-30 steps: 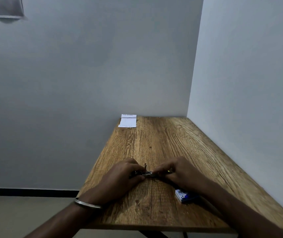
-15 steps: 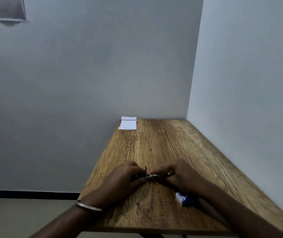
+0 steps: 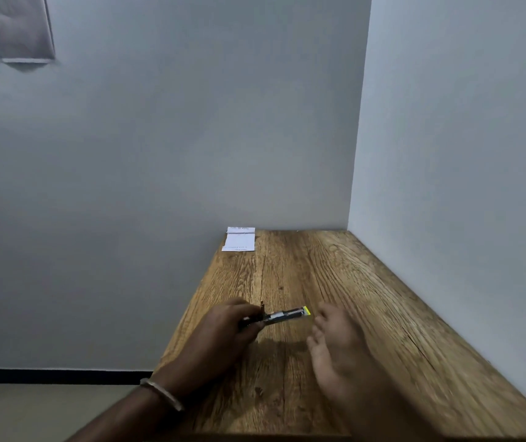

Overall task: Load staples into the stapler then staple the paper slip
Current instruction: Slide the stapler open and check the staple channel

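Observation:
A small dark stapler (image 3: 282, 315) with a metal staple channel and a yellow tip lies low over the wooden table (image 3: 367, 314). My left hand (image 3: 223, 330) grips its left end, a metal bangle on that wrist. My right hand (image 3: 338, 342) is off the stapler, palm up and fingers spread, blurred by motion, just right of the yellow tip. The white paper slip (image 3: 238, 240) lies at the table's far left corner against the wall. The blue staple box seen earlier is hidden under my right forearm.
Grey walls close the table in at the back and on the right. The table's left edge drops to the floor, where a black skirting line runs. A grey panel (image 3: 21, 27) hangs high on the left wall.
My right hand has let go of the stapler and pulled back to the right, turning palm up. The stapler's right half with the yellow tip now shows. The left hand keeps its grip.

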A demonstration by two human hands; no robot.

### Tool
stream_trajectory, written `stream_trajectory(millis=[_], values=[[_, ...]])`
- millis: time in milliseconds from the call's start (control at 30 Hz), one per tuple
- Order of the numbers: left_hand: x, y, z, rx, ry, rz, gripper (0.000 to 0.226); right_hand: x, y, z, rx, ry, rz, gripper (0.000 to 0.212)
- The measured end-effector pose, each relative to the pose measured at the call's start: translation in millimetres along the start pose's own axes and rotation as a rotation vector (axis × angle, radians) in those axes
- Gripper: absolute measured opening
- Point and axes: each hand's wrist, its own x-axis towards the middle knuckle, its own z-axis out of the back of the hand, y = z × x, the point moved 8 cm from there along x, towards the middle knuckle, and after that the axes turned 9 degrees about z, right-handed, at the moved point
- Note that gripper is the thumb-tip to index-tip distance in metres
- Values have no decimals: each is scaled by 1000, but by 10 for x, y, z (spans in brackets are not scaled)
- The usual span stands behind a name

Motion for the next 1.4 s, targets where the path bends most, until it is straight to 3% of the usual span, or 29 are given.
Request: stream_trajectory(millis=[133,333,533,700,900,1033,1133,1300,1400], values=[[-46,-200,259,75,-149,-85,20,-82,-161,-299,325,-26,-169,62],[-324,-620,379,541,-394,-543,21,-75,-211,-557,634,33,-207,56],[-404,-589,403,659,-477,-634,27,-132,-301,-581,675,47,-228,51],[-445,-706,483,640,-543,-710,17,-153,-274,-586,707,35,-218,44],[-455,-742,535,618,-574,-673,14,-170,-262,-562,732,12,-229,47],[-484,-743,548,586,-598,-657,14,-186,-248,-535,730,12,-231,61],[-507,-739,476,604,-544,-652,16,-185,-199,-510,744,32,-227,65],[-412,-712,516,490,-427,-453,14,-126,-193,-486,738,29,-206,60],[-397,-729,510,479,-406,-443,13,-134,-227,-483,731,20,-212,60]])
